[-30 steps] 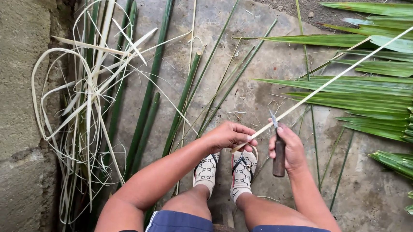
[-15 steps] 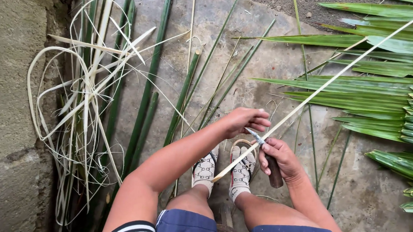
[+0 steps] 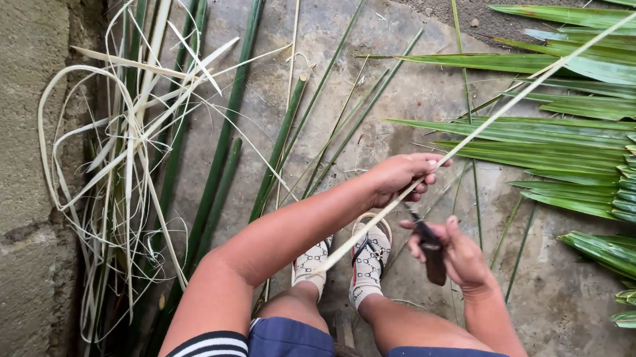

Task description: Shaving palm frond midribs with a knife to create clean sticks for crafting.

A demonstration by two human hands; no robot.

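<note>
Pale, skinny palm midrib (image 3: 486,127) runs diagonally across the concrete floor (image 3: 414,88), from the top right corner down to just above your feet, and you've got it pinched in your left hand (image 3: 402,175), fingers curled tight round it near its lower half. Your right hand (image 3: 456,251) sits just below and to the right, clenched on the dark handle of a small knife (image 3: 427,242), with the blade angled up against the rib right beside your left fingers. Under the hands your patterned sandals (image 3: 357,259) are planted on the floor. Green palm fronds (image 3: 603,154) fan out along the right edge. Over on the left edge, by the rough wall (image 3: 7,142), there's a loose tangle of pale stripped ribs (image 3: 122,150) lying over long green leaf strips (image 3: 222,157).
</note>
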